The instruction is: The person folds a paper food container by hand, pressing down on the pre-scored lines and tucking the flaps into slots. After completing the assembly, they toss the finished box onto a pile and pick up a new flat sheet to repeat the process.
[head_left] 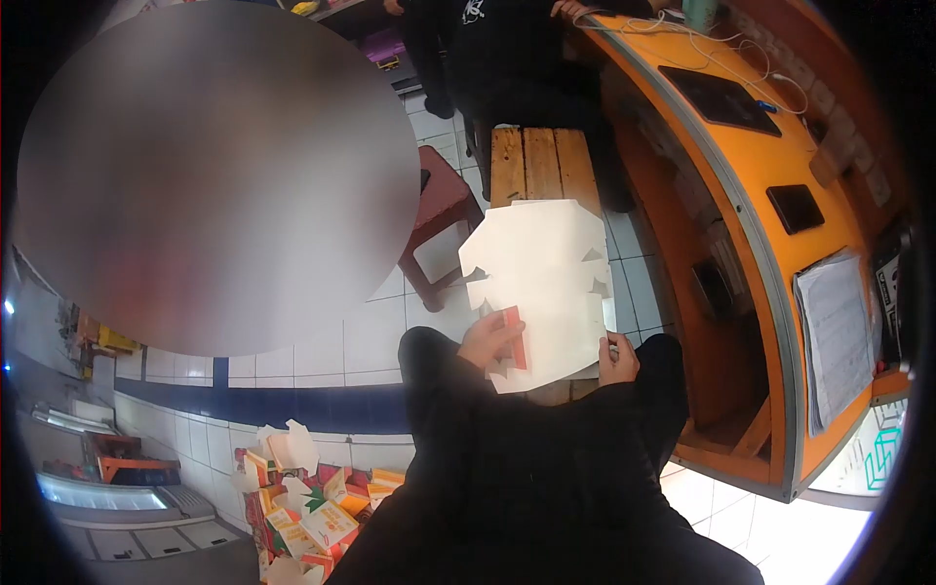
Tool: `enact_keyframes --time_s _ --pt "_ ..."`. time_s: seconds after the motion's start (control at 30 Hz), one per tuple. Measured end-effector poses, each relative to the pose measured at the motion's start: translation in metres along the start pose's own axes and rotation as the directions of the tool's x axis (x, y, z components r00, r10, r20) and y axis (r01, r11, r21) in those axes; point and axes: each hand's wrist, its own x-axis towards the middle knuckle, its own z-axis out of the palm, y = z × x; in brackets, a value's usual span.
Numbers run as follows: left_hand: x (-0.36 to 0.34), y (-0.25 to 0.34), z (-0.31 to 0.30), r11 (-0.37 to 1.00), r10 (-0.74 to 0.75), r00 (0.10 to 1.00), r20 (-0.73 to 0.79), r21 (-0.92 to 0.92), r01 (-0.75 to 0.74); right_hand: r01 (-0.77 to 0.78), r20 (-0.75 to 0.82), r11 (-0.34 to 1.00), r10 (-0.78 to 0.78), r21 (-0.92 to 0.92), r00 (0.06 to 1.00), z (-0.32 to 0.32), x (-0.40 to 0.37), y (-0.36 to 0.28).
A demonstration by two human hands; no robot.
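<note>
A flat cardboard box blank (pixel 541 273), plain white on the side facing me, lies above my lap over the wooden bench (pixel 541 161). Slots and cut corners show along its edges. My left hand (pixel 489 339) is closed on the blank's near left edge, where a red-orange flap (pixel 515 336) is turned up beside the fingers. At the near right edge, my right hand (pixel 619 361) grips the blank with curled fingers. Another sheet edge peeks out behind the blank, so there may be more than one layer.
Printed folded boxes (pixel 327 522) are heaped on the floor at my left. A maroon stool (pixel 444 190) stands ahead, near a person in dark clothes (pixel 517 68). On my right, an orange counter (pixel 643 49) bears a tablet (pixel 721 97), a phone (pixel 797 208) and papers (pixel 834 331). A blur covers the upper left.
</note>
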Motion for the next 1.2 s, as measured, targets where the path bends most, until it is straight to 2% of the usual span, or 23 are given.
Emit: enact_keyframes --time_s 0.1,0.17,0.2,0.23,0.27,0.3,0.33,0.37,0.43,0.5,0.57,0.63,0.67,0.73,0.8,0.87,0.9,0.97,1.07,1.1,1.13,1.17,1.2 --pt "-0.004 0.002 0.005 0.998 -0.028 0.999 -0.041 0.048 0.03 0.025 0.015 0.998 -0.024 -0.052 1.0 0.002 -0.003 -0.009" --pt "0.008 -0.015 -0.004 0.995 0.032 0.991 -0.133 0.103 -0.018 0.0 -0.128 0.995 0.012 0.096 0.992 -0.002 -0.009 -0.051" --pt "0.008 -0.015 -0.003 0.995 0.035 0.99 -0.137 0.1 -0.021 0.004 -0.124 0.995 0.008 0.096 0.992 -0.006 -0.011 -0.062" --pt "0.008 -0.014 -0.002 0.998 0.058 0.984 -0.166 0.022 -0.055 0.302 -0.049 0.945 -0.31 -0.124 0.95 -0.011 -0.013 -0.073" --pt "0.009 -0.013 0.001 0.994 0.078 0.978 -0.196 -0.055 -0.09 0.476 0.108 0.854 -0.463 -0.21 0.88 -0.014 -0.016 -0.087" --pt "0.012 -0.016 0.002 0.994 0.08 0.977 -0.196 -0.057 -0.092 0.645 0.26 0.726 -0.592 -0.24 0.763 -0.018 -0.019 -0.101" --pt "0.016 -0.022 0.004 0.979 0.131 0.964 -0.23 -0.122 -0.162 0.701 0.418 0.694 -0.596 -0.162 0.686 -0.015 -0.026 -0.116" --pt "0.019 -0.027 0.005 0.955 0.179 0.947 -0.266 -0.183 -0.232 0.699 0.415 0.696 -0.594 -0.165 0.689 -0.007 -0.033 -0.121" --pt "0.022 -0.033 0.009 0.964 0.162 0.941 -0.298 -0.155 -0.215 0.766 0.461 0.626 -0.642 -0.145 0.612 0.008 -0.045 -0.12" --pt "0.018 -0.032 0.014 0.971 0.148 0.93 -0.335 -0.127 -0.201 0.747 0.422 0.643 -0.638 -0.169 0.644 0.021 -0.046 -0.101" --pt "0.003 -0.019 0.029 0.97 0.095 0.94 -0.329 -0.18 -0.161 0.728 0.385 0.658 -0.631 -0.192 0.673 0.027 -0.048 -0.093" --pt "0.0 -0.021 0.033 0.971 0.1 0.943 -0.318 -0.174 -0.161 0.557 0.187 0.809 -0.527 -0.188 0.829 0.029 -0.048 -0.093" --pt "-0.001 -0.022 0.035 0.972 0.107 0.945 -0.31 -0.167 -0.165 0.559 0.186 0.807 -0.529 -0.191 0.828 0.03 -0.049 -0.093" --pt "-0.005 -0.02 0.045 0.969 0.119 0.947 -0.299 -0.173 -0.176 0.402 0.122 0.885 -0.383 -0.236 0.916 0.032 -0.051 -0.092" --pt "-0.007 -0.023 0.046 0.968 0.123 0.949 -0.291 -0.177 -0.18 0.399 0.136 0.881 -0.376 -0.256 0.917 0.034 -0.052 -0.088" --pt "-0.001 -0.034 0.04 0.98 0.149 0.96 -0.239 -0.093 -0.175 0.391 0.146 0.877 -0.363 -0.278 0.92 0.036 -0.052 -0.083" --pt "0.003 -0.042 0.036 0.981 0.145 0.961 -0.237 -0.095 -0.172 0.389 0.195 0.87 -0.343 -0.302 0.919 0.037 -0.05 -0.082" --pt "0.011 -0.056 0.028 0.984 0.177 0.982 -0.068 0.037 -0.175 0.388 0.242 0.862 -0.32 -0.326 0.916 0.036 -0.05 -0.083" --pt "0.017 -0.07 0.024 0.968 0.249 0.964 -0.088 0.032 -0.247 0.42 0.167 0.844 -0.385 -0.334 0.908 0.038 -0.046 -0.086" --pt "0.016 -0.068 0.023 0.968 0.251 0.964 -0.09 0.03 -0.249 0.359 0.216 0.899 -0.309 -0.252 0.926 0.04 -0.044 -0.08" --pt "0.013 -0.065 0.018 0.974 0.106 0.988 -0.11 -0.189 -0.126 0.285 0.271 0.943 -0.233 -0.173 0.934 0.042 -0.044 -0.074" --pt "0.011 -0.062 0.013 0.917 -0.04 0.995 -0.097 -0.4 -0.002 0.286 0.273 0.943 -0.234 -0.172 0.933 0.043 -0.044 -0.069" --pt "0.013 -0.062 0.006 0.917 -0.038 0.994 -0.098 -0.399 -0.004 0.178 0.353 0.967 -0.105 -0.182 0.93 0.044 -0.043 -0.071"
